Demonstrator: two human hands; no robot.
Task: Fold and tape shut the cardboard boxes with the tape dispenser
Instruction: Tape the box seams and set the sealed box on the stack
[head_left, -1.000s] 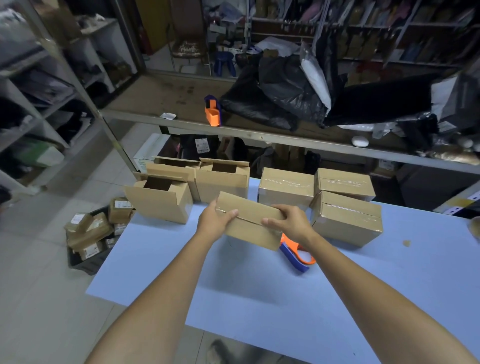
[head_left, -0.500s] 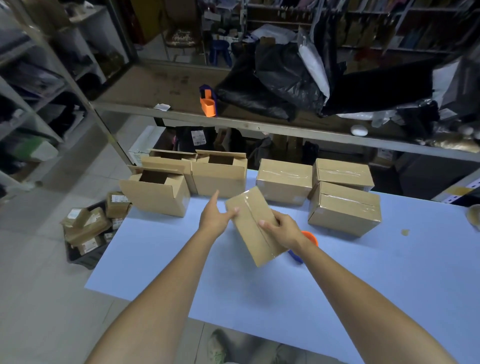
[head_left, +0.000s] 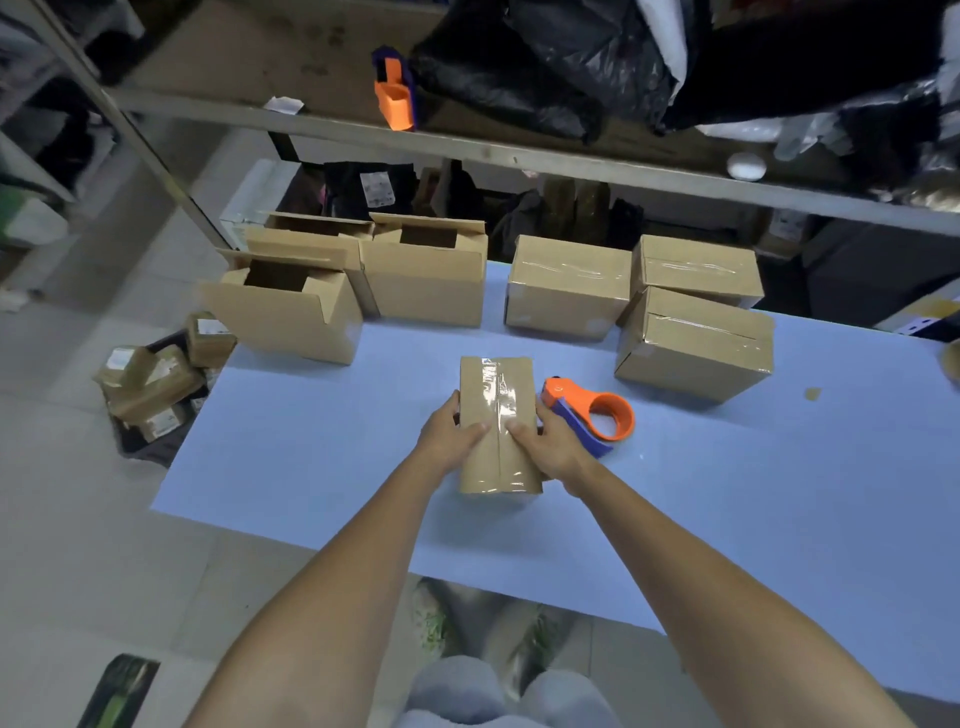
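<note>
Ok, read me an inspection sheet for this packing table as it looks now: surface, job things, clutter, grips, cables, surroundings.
Surface: blue table, with boxes along its far edge.
Job's things: held box, tape along its top seam, lies in front of the person; tape dispenser lies just right of it; open boxes at far left; sealed boxes at far right.
Clutter: small brown scrap on the table at right.
Grips: left grip and right grip hold the held box by its long sides, thumbs on top.
Cables: nothing seen.
Surroundings: shelf behind, with a second dispenser and black bags; labelled parcels on the floor at left.
</note>
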